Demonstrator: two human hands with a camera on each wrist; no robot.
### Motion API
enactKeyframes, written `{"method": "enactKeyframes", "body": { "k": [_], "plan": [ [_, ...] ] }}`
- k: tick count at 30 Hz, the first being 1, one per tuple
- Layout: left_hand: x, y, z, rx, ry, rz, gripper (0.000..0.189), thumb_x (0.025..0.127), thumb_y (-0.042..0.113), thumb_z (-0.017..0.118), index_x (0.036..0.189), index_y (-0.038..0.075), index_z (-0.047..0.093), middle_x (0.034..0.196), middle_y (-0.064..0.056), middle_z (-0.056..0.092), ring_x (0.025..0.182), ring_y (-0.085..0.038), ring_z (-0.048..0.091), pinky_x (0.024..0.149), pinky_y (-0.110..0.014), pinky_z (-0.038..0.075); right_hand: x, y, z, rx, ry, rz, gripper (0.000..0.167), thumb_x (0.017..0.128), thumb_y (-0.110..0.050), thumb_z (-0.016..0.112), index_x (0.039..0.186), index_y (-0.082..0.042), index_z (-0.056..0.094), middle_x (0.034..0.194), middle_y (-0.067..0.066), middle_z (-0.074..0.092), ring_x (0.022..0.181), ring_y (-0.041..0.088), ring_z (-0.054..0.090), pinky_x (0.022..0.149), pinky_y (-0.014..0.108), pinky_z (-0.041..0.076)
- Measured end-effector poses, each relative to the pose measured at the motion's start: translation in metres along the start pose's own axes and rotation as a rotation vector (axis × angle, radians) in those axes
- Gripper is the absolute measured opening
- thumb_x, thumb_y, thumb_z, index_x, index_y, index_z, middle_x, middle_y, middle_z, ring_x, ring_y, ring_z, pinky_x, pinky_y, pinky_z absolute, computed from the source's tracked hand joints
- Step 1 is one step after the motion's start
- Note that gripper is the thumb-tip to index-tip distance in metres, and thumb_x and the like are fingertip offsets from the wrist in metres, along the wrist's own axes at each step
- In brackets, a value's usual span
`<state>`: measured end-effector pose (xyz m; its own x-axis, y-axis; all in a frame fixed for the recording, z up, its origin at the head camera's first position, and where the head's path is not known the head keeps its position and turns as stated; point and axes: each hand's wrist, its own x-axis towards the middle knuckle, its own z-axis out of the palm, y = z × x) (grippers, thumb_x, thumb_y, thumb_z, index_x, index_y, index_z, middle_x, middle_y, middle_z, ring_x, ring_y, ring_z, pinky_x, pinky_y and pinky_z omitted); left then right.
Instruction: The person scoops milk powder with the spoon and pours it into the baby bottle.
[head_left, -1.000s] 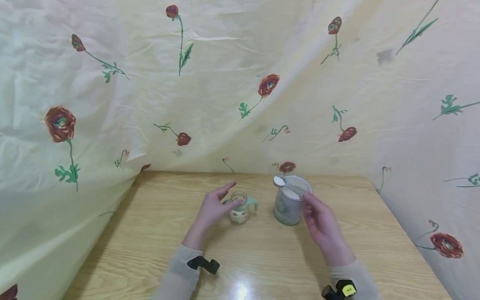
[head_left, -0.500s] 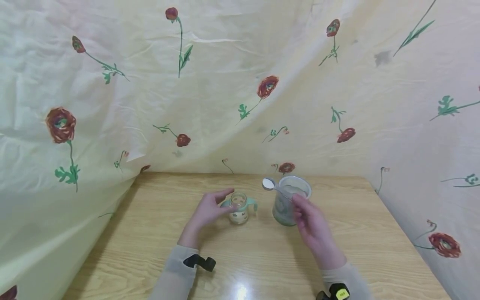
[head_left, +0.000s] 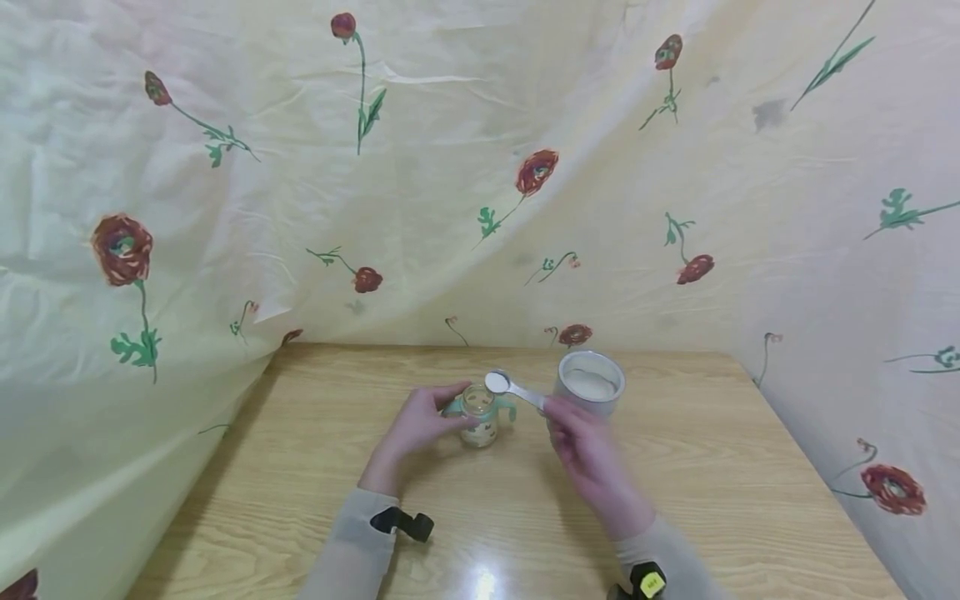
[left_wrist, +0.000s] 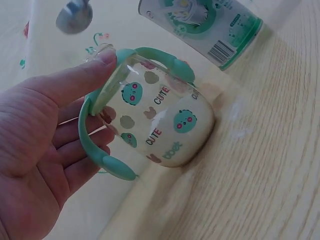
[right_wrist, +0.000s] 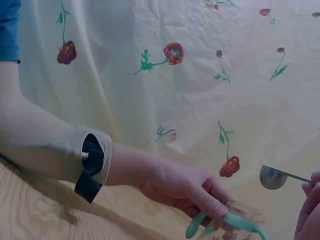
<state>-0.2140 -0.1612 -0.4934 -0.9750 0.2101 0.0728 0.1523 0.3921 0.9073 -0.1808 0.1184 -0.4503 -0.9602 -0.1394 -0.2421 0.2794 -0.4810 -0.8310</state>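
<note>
A clear baby bottle [head_left: 478, 435] with mint-green handles and no lid stands upright on the table. In the left wrist view, my left hand [left_wrist: 55, 135] holds its neck, thumb at the rim and fingers curled behind. Cartoon faces and "CUTE" are printed on the glass. My right hand [head_left: 588, 462] pinches the handle of a metal measuring scoop [head_left: 497, 382], level and heaped with white powder, above the right side of the bottle's mouth. The right wrist view shows the scoop's round bowl [right_wrist: 273, 178] from the side, higher than the bottle.
To the right of the bottle is an open tin [head_left: 600, 407] with white powder inside, partly behind my right hand. Its green and white printed side, with a barcode, shows in the left wrist view. A flower-patterned cloth [head_left: 420, 192] hangs behind the wooden table [head_left: 300, 467].
My right hand has carried the filled scoop left from over the tin to the bottle's mouth. The left hand has settled closer around the bottle's neck.
</note>
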Motion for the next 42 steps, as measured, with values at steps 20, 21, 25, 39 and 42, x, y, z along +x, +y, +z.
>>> {"method": "enactKeyframes", "body": {
  "k": [20,21,25,39,42],
  "plan": [
    [-0.002,-0.002,0.003,-0.013,0.003,0.029,0.068,0.086,0.026,0.093,0.148,0.015,0.066,0.144,-0.003,0.068,0.135,-0.025,0.062,0.120,-0.050,0.043,0.013,0.026,0.006,-0.527,0.113,-0.322,0.028,0.098,-0.015,0.080,0.121,0.001,0.076,0.105,0.005,0.077,0.088,0.016,0.065,0.077,0.024,0.054],
    [-0.002,-0.003,0.003,-0.016,0.002,0.033,0.068,0.086,0.027,0.092,0.148,0.016,0.066,0.143,-0.003,0.069,0.134,-0.025,0.062,0.120,-0.051,0.043,0.013,0.027,0.006,-0.542,0.112,-0.351,0.026,0.098,-0.014,0.081,0.119,0.000,0.077,0.104,0.007,0.077,0.086,0.016,0.066,0.076,0.023,0.055],
    [-0.002,-0.004,0.003,-0.019,-0.003,0.042,0.066,0.087,0.027,0.092,0.147,0.017,0.067,0.142,-0.001,0.070,0.132,-0.023,0.063,0.119,-0.051,0.045,0.013,0.033,0.005,-0.574,0.084,-0.500,0.014,0.094,-0.006,0.083,0.107,-0.001,0.080,0.101,0.013,0.079,0.083,0.014,0.071,0.072,0.021,0.059],
    [-0.002,-0.005,0.003,0.012,-0.015,0.070,0.067,0.088,0.031,0.091,0.148,0.019,0.066,0.143,0.001,0.069,0.136,-0.024,0.061,0.121,-0.052,0.042,0.027,0.035,-0.005,-1.062,-0.102,-1.377,0.021,0.082,0.007,0.083,0.097,-0.007,0.082,0.091,0.005,0.080,0.075,0.019,0.070,0.070,0.026,0.057],
    [-0.002,-0.005,0.002,0.014,-0.018,0.071,0.067,0.088,0.032,0.091,0.148,0.020,0.066,0.143,0.002,0.069,0.137,-0.024,0.060,0.121,-0.052,0.042,0.027,0.034,-0.006,-1.151,-0.140,-1.445,0.016,0.085,0.003,0.080,0.097,-0.007,0.083,0.096,0.005,0.081,0.081,0.022,0.071,0.070,0.034,0.058]
  ]
}}
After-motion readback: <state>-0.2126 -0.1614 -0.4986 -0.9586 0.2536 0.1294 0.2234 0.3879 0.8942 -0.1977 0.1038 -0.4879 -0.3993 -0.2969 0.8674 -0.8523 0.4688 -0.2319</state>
